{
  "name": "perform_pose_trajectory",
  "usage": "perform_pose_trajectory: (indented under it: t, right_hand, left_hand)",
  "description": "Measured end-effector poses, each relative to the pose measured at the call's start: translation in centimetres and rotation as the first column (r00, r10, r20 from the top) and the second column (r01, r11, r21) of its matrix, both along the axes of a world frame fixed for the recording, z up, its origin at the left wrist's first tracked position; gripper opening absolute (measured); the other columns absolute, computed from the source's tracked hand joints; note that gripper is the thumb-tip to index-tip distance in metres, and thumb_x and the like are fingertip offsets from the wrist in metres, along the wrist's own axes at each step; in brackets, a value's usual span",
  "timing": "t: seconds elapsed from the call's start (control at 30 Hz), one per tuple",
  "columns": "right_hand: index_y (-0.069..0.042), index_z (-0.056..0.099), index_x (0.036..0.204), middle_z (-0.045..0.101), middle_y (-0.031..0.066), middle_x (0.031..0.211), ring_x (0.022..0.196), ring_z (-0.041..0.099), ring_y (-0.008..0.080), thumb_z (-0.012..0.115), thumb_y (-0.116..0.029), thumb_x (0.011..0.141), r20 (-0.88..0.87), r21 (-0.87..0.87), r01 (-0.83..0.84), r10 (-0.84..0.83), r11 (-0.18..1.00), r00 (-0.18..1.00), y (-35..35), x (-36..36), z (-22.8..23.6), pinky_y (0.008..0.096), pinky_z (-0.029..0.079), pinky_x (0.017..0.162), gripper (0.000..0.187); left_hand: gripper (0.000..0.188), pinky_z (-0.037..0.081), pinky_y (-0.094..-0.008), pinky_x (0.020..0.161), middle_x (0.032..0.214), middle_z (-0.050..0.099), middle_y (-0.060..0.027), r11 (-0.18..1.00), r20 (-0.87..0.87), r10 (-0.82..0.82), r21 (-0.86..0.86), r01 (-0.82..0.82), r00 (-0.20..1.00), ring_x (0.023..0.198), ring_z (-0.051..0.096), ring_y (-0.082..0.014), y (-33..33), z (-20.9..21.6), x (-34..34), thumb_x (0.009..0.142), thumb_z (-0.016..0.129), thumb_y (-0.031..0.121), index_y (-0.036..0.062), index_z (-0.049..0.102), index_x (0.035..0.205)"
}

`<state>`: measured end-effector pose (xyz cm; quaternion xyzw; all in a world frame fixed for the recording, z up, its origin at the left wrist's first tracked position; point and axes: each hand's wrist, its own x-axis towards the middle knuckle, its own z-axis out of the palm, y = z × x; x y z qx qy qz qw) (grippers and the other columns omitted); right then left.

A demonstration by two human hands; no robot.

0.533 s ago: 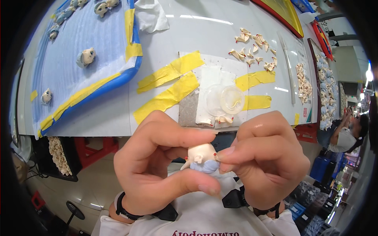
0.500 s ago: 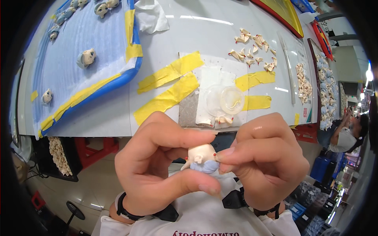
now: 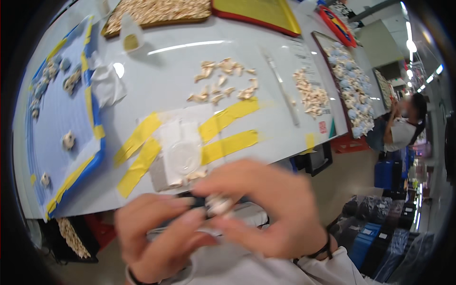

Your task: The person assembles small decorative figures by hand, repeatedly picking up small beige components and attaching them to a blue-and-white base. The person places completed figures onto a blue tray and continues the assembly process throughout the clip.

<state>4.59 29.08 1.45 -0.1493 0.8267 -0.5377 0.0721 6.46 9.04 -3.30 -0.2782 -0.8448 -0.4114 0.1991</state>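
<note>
A small doll head (image 3: 219, 205), cream and pale blue in the earlier frame, is held up in front of the table's near edge, blurred by motion. My right hand (image 3: 273, 204) is closed around it, the thumb below and the fingers above. Against its left side press the pinched fingertips of my left hand (image 3: 154, 230); any small part between them is hidden. Just beyond my hands, a clear round dish (image 3: 184, 159) rests on white paper. A few cream ear-like pieces (image 3: 195, 176) lie at that paper's near edge. More such pieces (image 3: 222, 80) are scattered farther back.
A blue-rimmed tray (image 3: 100, 151) with several doll heads stands left. Yellow tape strips (image 3: 228, 145) flank the paper. A thin clear stick (image 3: 280, 85), a squeeze bottle (image 3: 131, 35) and a crumpled tissue (image 3: 107, 85) lie beyond. Another person (image 3: 406, 121) sits far right.
The doll head has passed from mainly my left hand's grip into my right hand, and it has turned. My left fingers have shifted to its left side. The view has swung to the right.
</note>
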Motion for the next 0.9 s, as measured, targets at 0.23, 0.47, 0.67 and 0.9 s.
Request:
perform_pose_trajectory:
  t: [0.23, 0.47, 0.67, 0.9]
  right_hand:
    - [-0.003, 0.057, 0.096, 0.057, 0.007, 0.091, 0.081, 0.055, 0.0183, 0.054, -0.001, 0.077, -0.413, 0.613, 0.598, -0.437, 0.516, 0.799, 24.4, -5.1, 1.7, 0.0274, 0.044, 0.072, 0.019]
    - [-0.005, 0.056, 0.095, 0.054, 0.0112, 0.097, 0.089, 0.053, 0.0299, 0.056, 0.001, 0.071, -0.451, 0.778, 0.515, -0.251, 0.361, 0.857, 27.2, -6.8, 1.2, 0.0325, 0.043, 0.078, 0.024]
    - [-0.002, 0.058, 0.093, 0.057, 0.0078, 0.09, 0.082, 0.055, 0.0181, 0.06, -0.002, 0.069, -0.272, 0.573, 0.355, -0.237, 0.738, 0.933, 17.5, -8.3, 1.3, 0.028, 0.044, 0.072, 0.023]
    - [0.001, 0.059, 0.079, 0.059, 0.0061, 0.076, 0.066, 0.053, 0.0143, 0.063, -0.002, 0.066, -0.14, 0.585, 0.206, -0.152, 0.785, 0.978, 13.6, -9.8, -0.4, 0.0246, 0.042, 0.063, 0.014]
  left_hand:
    - [0.036, 0.029, -0.0348, 0.1, 0.125, 0.047, -0.0122, 0.75, 0.022, 0.613, -0.331, -0.572, 0.79, 0.119, 0.041, -0.0243, -13.7, 1.3, -3.2, 0.091, 0.047, 0.018, 0.0043, 0.046, 0.124]
    - [0.035, 0.033, -0.0332, 0.097, 0.126, 0.047, -0.0101, 0.656, 0.213, 0.662, -0.629, -0.418, 0.719, 0.117, 0.042, -0.0196, -17.7, 1.7, -3.1, 0.091, 0.045, 0.024, 0.0071, 0.051, 0.122]
    - [0.015, 0.036, -0.0236, 0.073, 0.103, 0.051, -0.0041, 0.771, 0.467, 0.628, -0.478, -0.42, 0.622, 0.088, 0.044, -0.0123, -16.8, 3.1, -3.8, 0.085, 0.05, 0.009, 0.0024, 0.054, 0.098]
    - [0.011, 0.037, -0.0219, 0.068, 0.098, 0.051, -0.0055, 0.867, 0.345, 0.483, -0.316, -0.385, 0.805, 0.085, 0.046, -0.0121, -11.8, 1.8, -6.4, 0.083, 0.047, 0.002, 0.0012, 0.052, 0.093]
